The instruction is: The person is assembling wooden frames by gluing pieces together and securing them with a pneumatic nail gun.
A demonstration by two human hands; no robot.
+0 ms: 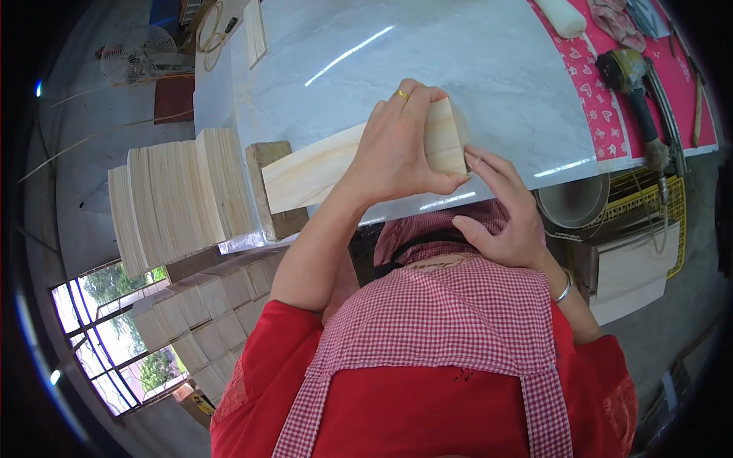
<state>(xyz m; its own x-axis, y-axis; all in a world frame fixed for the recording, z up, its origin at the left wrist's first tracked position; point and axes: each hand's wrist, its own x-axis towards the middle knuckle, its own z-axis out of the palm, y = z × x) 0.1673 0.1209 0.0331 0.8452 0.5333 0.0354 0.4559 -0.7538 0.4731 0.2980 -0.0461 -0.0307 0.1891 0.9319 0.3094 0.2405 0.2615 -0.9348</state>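
Observation:
My left hand (393, 149), with a ring on one finger, reaches over a pale piece of wood (313, 169) and grips it across its width, thumb on the near side. It looks like a stack of thin boards, but the layers are hard to make out. Its left end lies over a brown wooden block (269, 162) at the table's left edge. My right hand (504, 217), a bracelet on its wrist, is open, fingers stretched out and thumb apart. Its fingertips touch or nearly touch the wood's right end.
The marbled table top (504, 84) spreads ahead. Stacked thin boards (179, 195) stand at the left. At the right are a power tool (630, 84) on pink cloth (603, 114), a round metal pan (574, 200) and a yellow crate (676, 237). A fan (137, 57) stands far left.

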